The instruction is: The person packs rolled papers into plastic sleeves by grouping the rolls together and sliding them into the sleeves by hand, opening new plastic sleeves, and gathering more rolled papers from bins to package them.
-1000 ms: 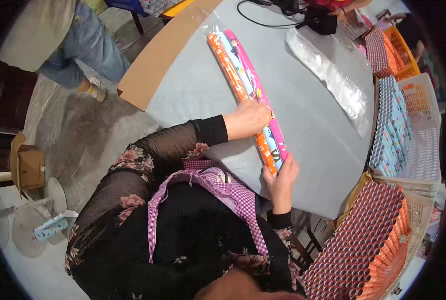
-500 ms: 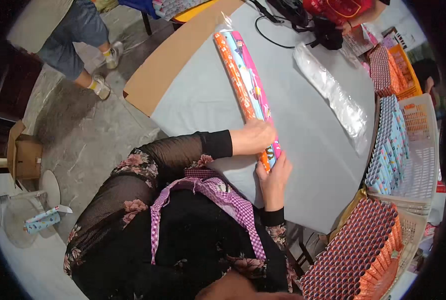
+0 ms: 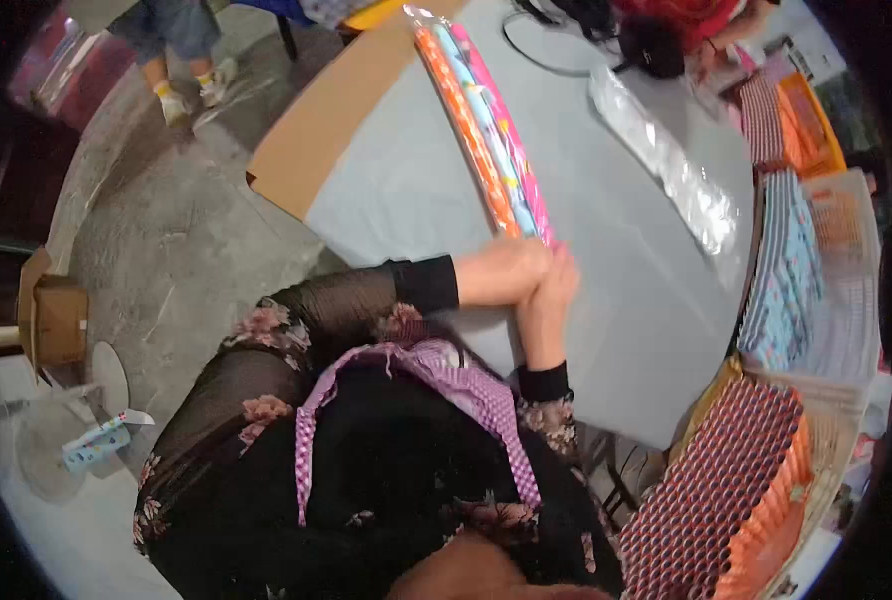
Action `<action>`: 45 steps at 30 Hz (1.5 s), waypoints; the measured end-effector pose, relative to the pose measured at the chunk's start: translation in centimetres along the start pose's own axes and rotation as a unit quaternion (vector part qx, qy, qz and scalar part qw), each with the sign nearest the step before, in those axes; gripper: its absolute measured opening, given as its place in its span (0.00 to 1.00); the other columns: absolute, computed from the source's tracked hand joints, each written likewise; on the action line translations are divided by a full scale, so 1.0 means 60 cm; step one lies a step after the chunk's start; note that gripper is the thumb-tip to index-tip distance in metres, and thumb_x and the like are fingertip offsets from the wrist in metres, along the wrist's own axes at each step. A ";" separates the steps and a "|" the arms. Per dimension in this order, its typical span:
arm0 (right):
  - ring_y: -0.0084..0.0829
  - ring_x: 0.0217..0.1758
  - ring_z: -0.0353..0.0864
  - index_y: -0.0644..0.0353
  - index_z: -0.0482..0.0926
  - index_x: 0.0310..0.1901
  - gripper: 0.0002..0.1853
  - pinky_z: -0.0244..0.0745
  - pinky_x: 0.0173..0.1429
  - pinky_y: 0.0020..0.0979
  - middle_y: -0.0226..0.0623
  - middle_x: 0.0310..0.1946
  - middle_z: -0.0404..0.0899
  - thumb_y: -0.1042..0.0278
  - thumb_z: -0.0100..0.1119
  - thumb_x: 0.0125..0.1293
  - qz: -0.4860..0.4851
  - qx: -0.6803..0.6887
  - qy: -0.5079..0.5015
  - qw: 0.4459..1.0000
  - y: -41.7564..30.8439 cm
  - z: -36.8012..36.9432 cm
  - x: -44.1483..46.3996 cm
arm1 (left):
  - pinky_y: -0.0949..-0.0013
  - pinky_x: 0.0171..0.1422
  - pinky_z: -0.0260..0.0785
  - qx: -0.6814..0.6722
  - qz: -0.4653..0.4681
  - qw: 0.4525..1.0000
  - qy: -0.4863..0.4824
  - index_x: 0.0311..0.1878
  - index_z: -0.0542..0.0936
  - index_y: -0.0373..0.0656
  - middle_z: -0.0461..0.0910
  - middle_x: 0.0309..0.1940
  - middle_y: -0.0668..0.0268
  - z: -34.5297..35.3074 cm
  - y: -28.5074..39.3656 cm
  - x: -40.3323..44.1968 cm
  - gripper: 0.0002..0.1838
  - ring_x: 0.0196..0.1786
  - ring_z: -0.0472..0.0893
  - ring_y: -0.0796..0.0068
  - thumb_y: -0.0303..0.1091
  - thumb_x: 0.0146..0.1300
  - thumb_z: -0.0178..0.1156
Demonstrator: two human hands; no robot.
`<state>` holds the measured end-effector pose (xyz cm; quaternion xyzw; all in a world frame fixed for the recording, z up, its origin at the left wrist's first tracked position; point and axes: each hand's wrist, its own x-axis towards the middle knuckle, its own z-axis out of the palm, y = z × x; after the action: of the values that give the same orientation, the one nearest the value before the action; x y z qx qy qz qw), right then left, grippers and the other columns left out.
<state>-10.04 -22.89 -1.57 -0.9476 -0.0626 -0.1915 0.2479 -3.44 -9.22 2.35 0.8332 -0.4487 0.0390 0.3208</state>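
Three patterned rolls, an orange one (image 3: 461, 120), a light blue one (image 3: 486, 125) and a pink one (image 3: 501, 115), lie side by side in a clear plastic sleeve on the grey tabletop (image 3: 386, 190). At their near end, my left hand (image 3: 511, 268) is closed over the bundle. My right hand (image 3: 554, 285) presses against it with closed fingers, gripping the same end. The fingertips are blurred. Further right on the table lie clear plastic sleeves (image 3: 661, 160).
Brown cardboard (image 3: 341, 110) edges the table's left side. Baskets (image 3: 846, 290) along the right hold blue rolls (image 3: 788, 270) and dark-patterned rolls (image 3: 711, 490). Black items and a cable (image 3: 536, 62) lie at the back, near another person's hand (image 3: 731, 40). Another person's legs (image 3: 181, 50) show upper left.
The bundle has shifted away from me, up the table. My hands have come together at its near end. The person at the upper left has moved farther off.
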 end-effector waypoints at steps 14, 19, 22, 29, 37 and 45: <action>0.53 0.76 0.62 0.68 0.50 0.76 0.40 0.61 0.76 0.51 0.57 0.73 0.59 0.40 0.40 0.78 0.386 0.741 -0.043 0.548 -0.032 -0.096 -0.102 | 0.54 0.30 0.74 0.043 0.028 0.998 0.034 0.28 0.79 0.36 0.79 0.26 0.52 0.008 0.019 -0.047 0.05 0.30 0.83 0.52 0.27 0.53 0.58; 0.53 0.76 0.60 0.70 0.55 0.74 0.40 0.55 0.79 0.52 0.58 0.75 0.57 0.38 0.36 0.78 0.345 0.770 -0.074 0.531 -0.025 -0.098 -0.087 | 0.54 0.32 0.75 0.033 0.027 0.999 0.024 0.27 0.77 0.35 0.78 0.26 0.54 0.001 0.037 -0.043 0.05 0.30 0.82 0.53 0.28 0.52 0.59; 0.53 0.77 0.58 0.71 0.55 0.74 0.44 0.52 0.80 0.51 0.58 0.75 0.57 0.34 0.38 0.76 0.342 0.794 -0.084 0.495 -0.027 -0.098 -0.083 | 0.54 0.32 0.74 0.038 0.021 0.999 -0.007 0.26 0.77 0.35 0.78 0.25 0.54 0.005 0.034 -0.042 0.06 0.29 0.82 0.54 0.28 0.52 0.59; 0.47 0.75 0.63 0.74 0.53 0.74 0.51 0.57 0.78 0.46 0.54 0.73 0.62 0.27 0.40 0.71 0.322 0.825 -0.102 0.453 -0.029 -0.082 -0.076 | 0.55 0.32 0.75 0.016 0.028 0.998 -0.054 0.27 0.79 0.34 0.80 0.25 0.53 -0.021 0.051 -0.045 0.07 0.30 0.83 0.54 0.30 0.53 0.60; 0.45 0.76 0.61 0.76 0.49 0.74 0.63 0.54 0.80 0.44 0.53 0.74 0.61 0.23 0.57 0.57 0.333 0.838 -0.096 0.422 -0.016 -0.061 -0.076 | 0.53 0.31 0.75 -0.123 0.024 0.991 -0.043 0.30 0.80 0.31 0.80 0.27 0.49 -0.026 0.058 -0.048 0.08 0.29 0.84 0.49 0.28 0.54 0.60; 0.45 0.75 0.62 0.74 0.48 0.75 0.63 0.55 0.79 0.46 0.50 0.72 0.61 0.24 0.60 0.57 0.341 0.839 -0.075 0.418 -0.044 -0.054 -0.046 | 0.51 0.31 0.75 -0.113 0.035 0.991 -0.059 0.37 0.76 0.23 0.78 0.34 0.41 -0.018 0.070 -0.069 0.13 0.30 0.82 0.45 0.26 0.54 0.57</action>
<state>-14.22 -22.25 1.12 -0.2243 0.1176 0.1281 0.9589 -8.90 -7.26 3.83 0.7762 -0.4973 -0.0504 0.3843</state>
